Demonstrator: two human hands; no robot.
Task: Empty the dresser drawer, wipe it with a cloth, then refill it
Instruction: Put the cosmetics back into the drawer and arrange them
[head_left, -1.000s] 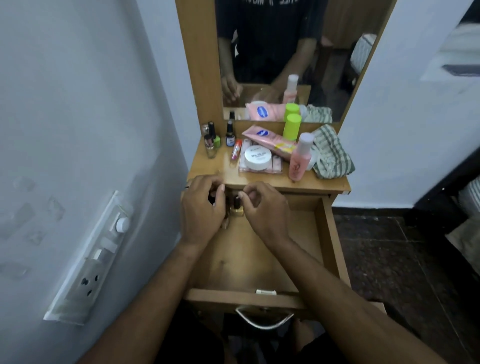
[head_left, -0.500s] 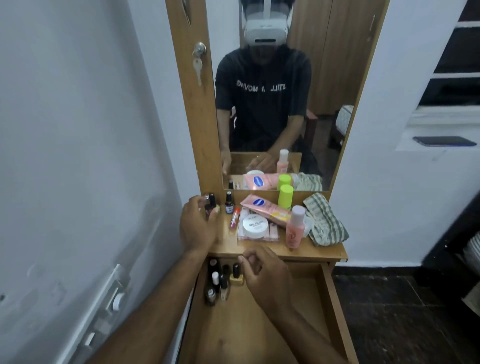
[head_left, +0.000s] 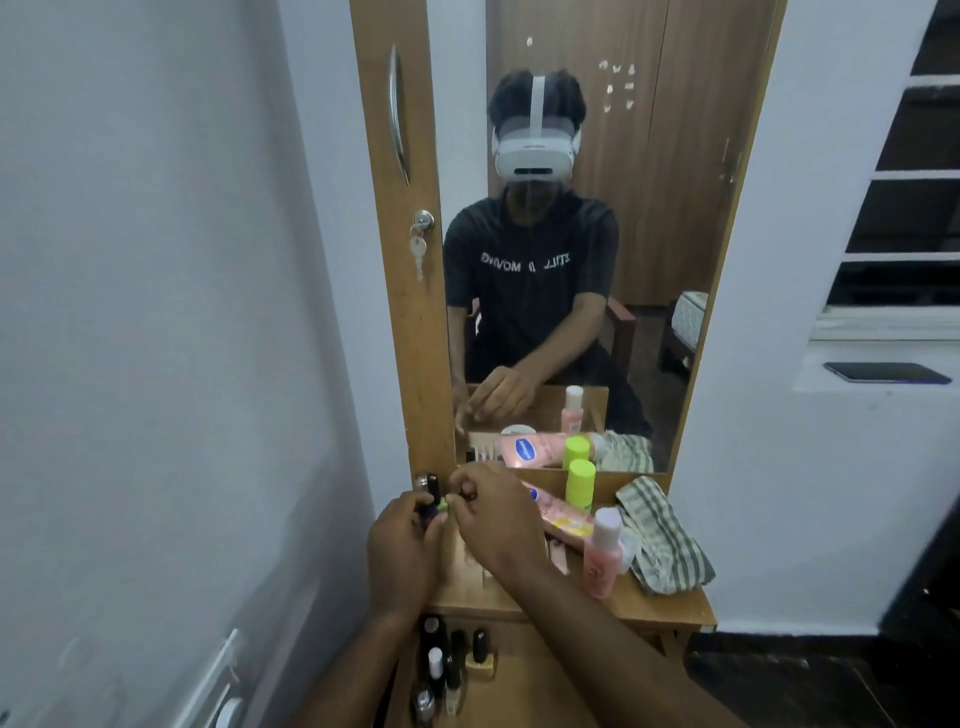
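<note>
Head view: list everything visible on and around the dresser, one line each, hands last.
Small dark nail-polish bottles: several, exact count unclear, back-left corner of open wooden drawer.
Pale pink bottle, white cap: one, dresser top, right.
Lime-green capped bottle: one, by mirror.
Pink tube: one, lying mid-top.
Striped green-white cloth: one, crumpled, right edge.
Left hand: holds small dark bottle.
Right hand: fingers curled, contents unclear.

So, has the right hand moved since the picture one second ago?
Yes. The right hand has gone up from the open drawer to the dresser top, beside the left hand.
</note>
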